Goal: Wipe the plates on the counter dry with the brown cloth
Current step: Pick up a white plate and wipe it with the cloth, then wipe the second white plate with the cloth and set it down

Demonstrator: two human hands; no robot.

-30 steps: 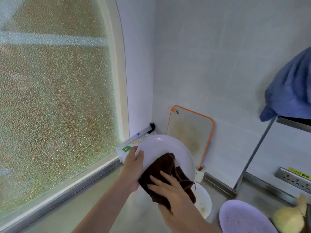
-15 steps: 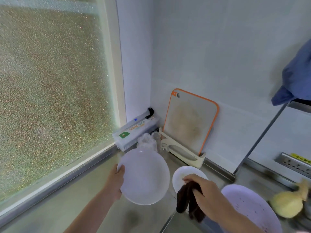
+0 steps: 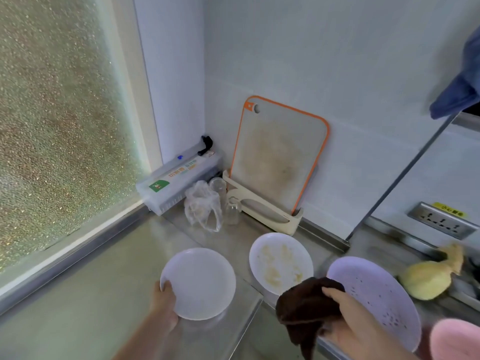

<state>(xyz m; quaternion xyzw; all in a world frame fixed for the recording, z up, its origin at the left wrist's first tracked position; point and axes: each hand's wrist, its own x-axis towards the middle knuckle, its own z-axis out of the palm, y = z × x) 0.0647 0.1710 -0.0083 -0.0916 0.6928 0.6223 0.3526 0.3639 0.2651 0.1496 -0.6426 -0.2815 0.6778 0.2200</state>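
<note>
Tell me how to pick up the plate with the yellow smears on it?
Take the smeared plate by its rim on the near-left edge. It lies flat on the counter, so a thumb goes on top and fingers slide under. That edge is free; the brown cloth in the right hand overlaps the near-right edge.

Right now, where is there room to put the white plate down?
Bare counter lies between the window sill and the clean plate that the left hand holds. It is crowded at the back corner by the plastic bag, and rightward by the smeared plate.
</note>
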